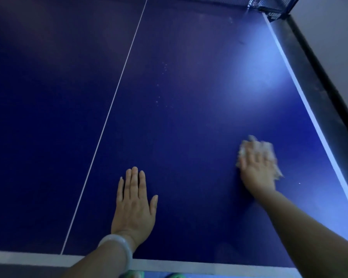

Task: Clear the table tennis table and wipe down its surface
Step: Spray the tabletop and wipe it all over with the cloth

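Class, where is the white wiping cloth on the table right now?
In the head view, the crumpled white cloth lies under the right hand, on the blue table tennis table, near its white right sideline.

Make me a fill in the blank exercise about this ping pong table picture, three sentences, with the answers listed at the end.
1. The right hand presses a white ____ against the blue table tennis table.
2. The left hand lies flat on the surface, and its wrist wears a pale ____.
3. The thin white centre line runs to the ____ of both hands.

Missing words: cloth; bangle; left
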A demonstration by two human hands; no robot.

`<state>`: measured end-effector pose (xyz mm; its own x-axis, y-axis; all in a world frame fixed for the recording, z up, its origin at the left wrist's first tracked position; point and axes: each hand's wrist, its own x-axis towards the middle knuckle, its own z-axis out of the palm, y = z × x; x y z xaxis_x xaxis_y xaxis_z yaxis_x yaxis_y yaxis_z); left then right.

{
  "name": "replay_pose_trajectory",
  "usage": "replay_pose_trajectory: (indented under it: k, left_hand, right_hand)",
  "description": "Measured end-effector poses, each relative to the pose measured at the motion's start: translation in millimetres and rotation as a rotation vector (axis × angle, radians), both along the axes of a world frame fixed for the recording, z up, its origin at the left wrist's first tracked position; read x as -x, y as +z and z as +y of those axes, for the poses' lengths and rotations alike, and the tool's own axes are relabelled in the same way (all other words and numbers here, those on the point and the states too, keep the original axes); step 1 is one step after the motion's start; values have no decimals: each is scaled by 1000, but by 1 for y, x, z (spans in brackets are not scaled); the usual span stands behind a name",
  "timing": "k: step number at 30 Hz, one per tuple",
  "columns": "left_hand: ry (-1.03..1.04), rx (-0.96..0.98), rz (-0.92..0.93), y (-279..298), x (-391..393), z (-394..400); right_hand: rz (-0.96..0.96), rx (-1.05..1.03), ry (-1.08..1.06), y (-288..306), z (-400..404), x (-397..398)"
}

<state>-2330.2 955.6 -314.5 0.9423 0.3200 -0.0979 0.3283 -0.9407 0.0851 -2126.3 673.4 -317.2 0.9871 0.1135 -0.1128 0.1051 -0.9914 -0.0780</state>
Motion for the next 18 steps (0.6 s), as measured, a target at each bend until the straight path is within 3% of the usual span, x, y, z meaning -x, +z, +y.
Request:
replay_pose_trajectory:
  k: [2, 4, 6, 10, 14, 16, 18]
  left_hand:
    - [-2, -2, 3, -1, 0, 0]
    - [-6, 1, 17, -1, 0, 1]
    - [-10, -5, 20, -2, 0, 2]
    - [-15, 3, 25, 0, 0, 1]
    - [-26, 7, 20, 0, 0, 1]
    - [-35, 13, 24, 0, 1, 1]
    - [-41, 12, 31, 1, 1, 0]
  right_hand:
    - [76, -109, -415, 8, -12, -1]
    - [100, -100, -482, 12, 18, 12]
    - [36, -69, -305, 7, 60, 40]
    - [-58, -84, 273, 0, 109, 136]
    - [-81, 4, 454, -4, 54, 187]
    - [-79, 88, 273, -1, 7, 189]
    - [-49, 29, -158, 6, -27, 191]
